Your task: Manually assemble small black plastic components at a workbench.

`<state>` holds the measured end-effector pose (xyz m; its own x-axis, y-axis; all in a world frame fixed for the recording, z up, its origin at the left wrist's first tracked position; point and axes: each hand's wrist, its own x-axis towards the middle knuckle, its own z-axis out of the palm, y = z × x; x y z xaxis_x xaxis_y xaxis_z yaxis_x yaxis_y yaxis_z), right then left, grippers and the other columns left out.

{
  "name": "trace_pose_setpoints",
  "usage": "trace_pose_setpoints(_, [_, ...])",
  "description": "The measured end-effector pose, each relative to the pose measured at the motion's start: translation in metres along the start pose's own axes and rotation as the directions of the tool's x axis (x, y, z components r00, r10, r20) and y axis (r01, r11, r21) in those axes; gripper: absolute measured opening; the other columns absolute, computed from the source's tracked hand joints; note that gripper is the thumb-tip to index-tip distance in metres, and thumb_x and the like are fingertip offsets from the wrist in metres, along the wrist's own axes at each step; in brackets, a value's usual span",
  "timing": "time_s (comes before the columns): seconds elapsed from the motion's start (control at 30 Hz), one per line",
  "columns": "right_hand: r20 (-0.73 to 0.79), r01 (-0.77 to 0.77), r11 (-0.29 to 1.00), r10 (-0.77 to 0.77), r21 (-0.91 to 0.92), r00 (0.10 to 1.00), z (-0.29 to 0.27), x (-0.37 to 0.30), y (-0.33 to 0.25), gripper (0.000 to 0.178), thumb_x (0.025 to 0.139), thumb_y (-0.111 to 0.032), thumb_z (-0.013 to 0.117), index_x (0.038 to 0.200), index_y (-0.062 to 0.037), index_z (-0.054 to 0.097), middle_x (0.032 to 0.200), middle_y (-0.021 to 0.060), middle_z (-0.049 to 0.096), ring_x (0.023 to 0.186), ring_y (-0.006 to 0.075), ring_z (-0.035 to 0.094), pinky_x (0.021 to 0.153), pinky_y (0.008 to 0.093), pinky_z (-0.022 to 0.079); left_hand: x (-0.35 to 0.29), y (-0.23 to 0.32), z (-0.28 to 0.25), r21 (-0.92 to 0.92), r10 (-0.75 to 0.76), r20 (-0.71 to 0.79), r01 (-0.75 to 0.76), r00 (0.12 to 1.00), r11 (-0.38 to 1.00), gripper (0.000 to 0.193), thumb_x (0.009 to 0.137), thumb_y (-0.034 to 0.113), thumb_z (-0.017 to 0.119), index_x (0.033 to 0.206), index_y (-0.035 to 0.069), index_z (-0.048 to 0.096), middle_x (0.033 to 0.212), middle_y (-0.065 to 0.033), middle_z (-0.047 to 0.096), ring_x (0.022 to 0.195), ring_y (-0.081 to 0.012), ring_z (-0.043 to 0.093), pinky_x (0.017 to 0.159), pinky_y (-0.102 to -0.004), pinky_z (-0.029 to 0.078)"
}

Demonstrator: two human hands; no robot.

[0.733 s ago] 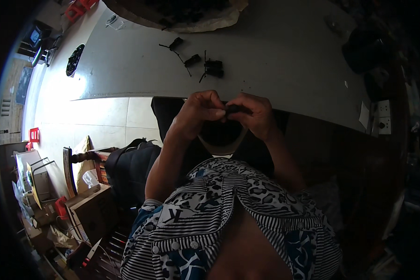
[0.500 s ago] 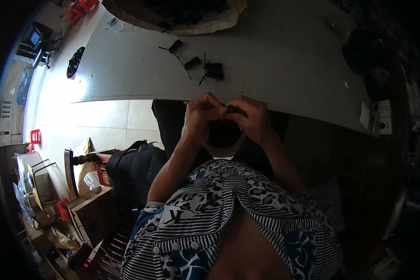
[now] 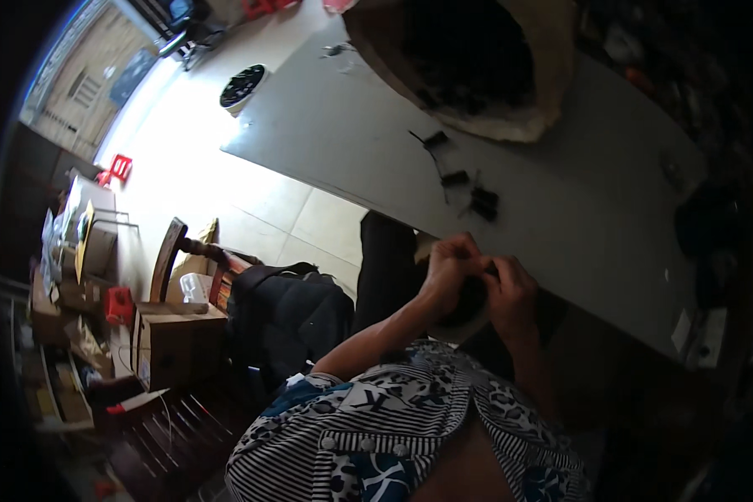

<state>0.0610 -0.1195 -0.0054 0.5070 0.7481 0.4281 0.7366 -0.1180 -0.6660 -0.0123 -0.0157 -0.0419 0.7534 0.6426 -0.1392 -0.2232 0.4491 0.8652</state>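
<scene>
Just off the table's front edge, my left hand (image 3: 448, 274) and my right hand (image 3: 512, 293) meet fingertip to fingertip, both closed in a pinch. The small black part seen between them a moment ago is now mostly hidden by the fingers. Beyond them on the grey table (image 3: 335, 155) lie several black pieces with thin stems: one piece (image 3: 434, 140) farther back, another piece (image 3: 455, 178) in the middle, and a blurred clump (image 3: 483, 203) nearest my hands. Behind these, a pale open sack (image 3: 531, 130) holds a heap of dark pieces. Below my hands, something dark and round is partly covered.
A tub of black items (image 3: 243, 88) stands past the table's left end. To my left are a wooden chair (image 3: 169, 259), a dark padded bag or jacket (image 3: 297, 314) and a cardboard box (image 3: 178, 343). A dark object (image 3: 707, 222) sits at the table's right.
The view has turned, so the table now slants and the sack shows more fully. My hands stay together; the small black part between them has become hidden.
</scene>
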Motion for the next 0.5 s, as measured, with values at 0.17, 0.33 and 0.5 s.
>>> trace_pose_setpoints(0.17, [0.271, -0.17, 0.961, 0.107, 0.22, 0.957, -0.022, 0.01, 0.02, 0.026, 0.067, 0.002, 0.061, 0.091, -0.0035, 0.054, 0.079, 0.0107, 0.054, 0.071, 0.0264, 0.057, 0.062, 0.0344, 0.046, 0.006, 0.02, -0.015, 0.309, -0.039, 0.416, -0.101, 0.908, 0.946, 0.012, 0.074, 0.007, 0.065, 0.077, 0.004, 0.054, 0.072, 0.0017, 0.052, 0.07, -0.005, 0.047, 0.062, -0.0198, 0.039])
trace_pose_setpoints(0.33, [0.037, 0.007, 0.95, -0.019, 0.314, 0.999, -0.041, 0.023, 0.004, 0.023, 0.069, 0.004, 0.058, 0.091, 0.0003, 0.056, 0.09, 0.0081, 0.048, 0.073, 0.0144, 0.052, 0.061, 0.0259, 0.045, 0.002, 0.041, -0.012, 0.1, -0.073, 0.357, 0.039, 0.931, 0.994, 0.015, 0.078, 0.006, 0.061, 0.09, 0.004, 0.052, 0.074, 0.0001, 0.052, 0.064, -0.0091, 0.053, 0.051, -0.0201, 0.044])
trace_pose_setpoints(0.5, [0.0, -0.062, 0.759, 0.081, 0.648, 0.997, -0.025, 0.003, 0.028, 0.007, 0.075, 0.003, 0.055, 0.082, 0.0024, 0.055, 0.078, 0.0061, 0.048, 0.061, 0.0129, 0.051, 0.053, 0.0242, 0.044, -0.004, 0.034, -0.002, -0.092, -0.009, 0.368, 0.047, 0.93, 0.995, 0.016, 0.082, 0.005, 0.056, 0.096, 0.003, 0.05, 0.083, -0.0023, 0.054, 0.063, -0.0104, 0.055, 0.055, -0.023, 0.049])
